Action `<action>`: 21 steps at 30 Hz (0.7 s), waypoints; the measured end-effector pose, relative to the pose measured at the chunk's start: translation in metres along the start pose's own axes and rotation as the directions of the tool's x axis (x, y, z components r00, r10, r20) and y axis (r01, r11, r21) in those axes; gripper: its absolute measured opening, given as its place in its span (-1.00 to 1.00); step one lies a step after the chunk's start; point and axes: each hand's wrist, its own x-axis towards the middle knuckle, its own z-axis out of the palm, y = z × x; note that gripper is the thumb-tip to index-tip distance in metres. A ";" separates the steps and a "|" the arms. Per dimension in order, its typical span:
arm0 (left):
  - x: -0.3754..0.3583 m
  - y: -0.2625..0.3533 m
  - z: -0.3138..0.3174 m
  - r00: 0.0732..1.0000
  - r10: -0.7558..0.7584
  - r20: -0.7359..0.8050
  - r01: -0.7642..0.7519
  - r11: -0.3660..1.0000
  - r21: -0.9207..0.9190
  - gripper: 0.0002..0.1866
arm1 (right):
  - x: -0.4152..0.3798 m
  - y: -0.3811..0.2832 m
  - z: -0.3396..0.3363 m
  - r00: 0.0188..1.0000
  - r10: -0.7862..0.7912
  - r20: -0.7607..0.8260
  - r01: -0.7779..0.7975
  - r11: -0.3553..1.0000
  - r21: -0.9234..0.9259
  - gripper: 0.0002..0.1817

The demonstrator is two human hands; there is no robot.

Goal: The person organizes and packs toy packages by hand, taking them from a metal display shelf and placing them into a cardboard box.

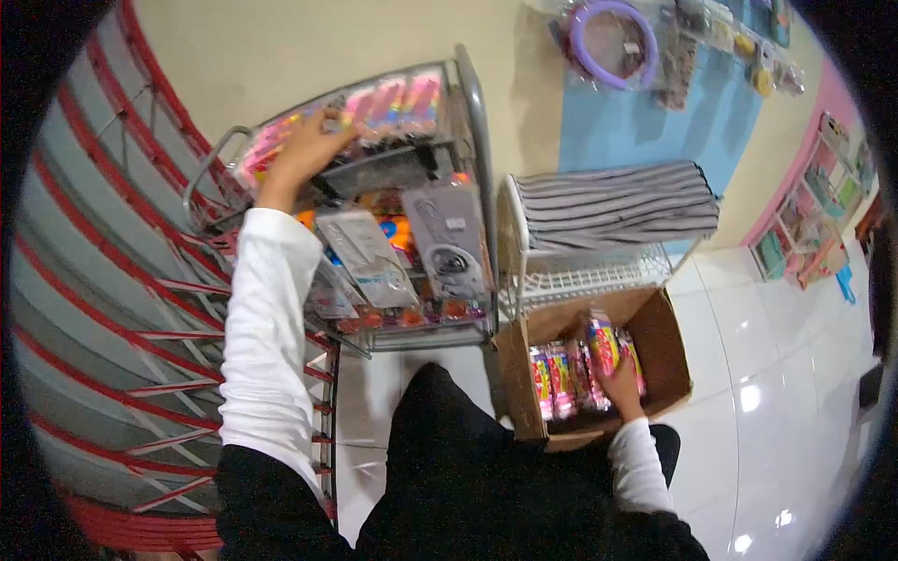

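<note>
From the head camera, the left hand (304,154) reaches up to the top shelf of a wire rack (477,140) and lies on a row of pink packets (388,101), fingers curled over their edge; whether its grip is closed on one I cannot tell. The lower shelves hold hanging grey packets (449,238). The right hand (619,379) is down in a cardboard box (669,355) on the white tiled floor (776,346), its grip closed around a colourful packet (603,344), with more packets (557,379) upright just beside it. A striped cloth (617,201) covers a white wire basket (599,279) above the box.
</note>
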 end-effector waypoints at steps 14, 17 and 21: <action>0.012 -0.033 -0.001 1.000 -0.008 -0.029 -0.001 0.957 -0.290 -0.55 | 0.034 0.032 0.086 0.803 0.247 0.542 -0.057 0.938 -0.343 -0.10; 0.014 -0.036 -0.002 0.999 -0.003 -0.039 -0.009 0.947 -0.321 -0.58 | 0.030 0.031 0.088 0.740 0.149 0.655 0.114 0.933 -0.340 -0.18; 0.010 -0.030 -0.002 0.996 0.002 -0.086 -0.035 0.927 -0.374 -0.62 | 0.021 0.018 0.066 0.692 0.078 0.718 0.124 0.966 -0.225 -0.26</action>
